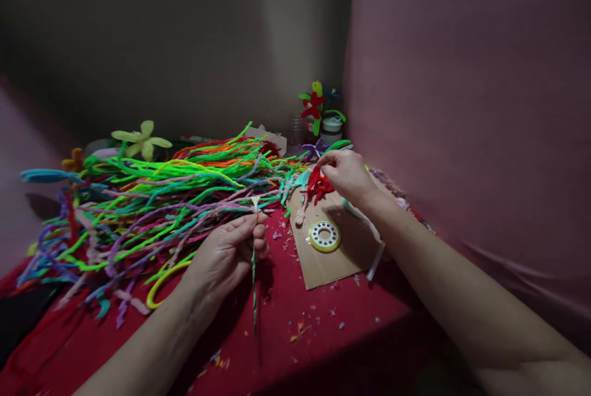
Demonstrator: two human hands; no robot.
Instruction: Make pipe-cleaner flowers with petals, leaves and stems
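One stem (253, 297) w/ pale tip (255, 201) looks wrapped, pinched by L hand (231, 245); red pcs (320, 185) unattached, R hand (348, 174) grip narrow there, can't tell if holding.

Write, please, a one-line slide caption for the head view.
Left hand holds a thin stem upright; right hand is at the red pieces by the cardboard, beside colourful pipe cleaners.
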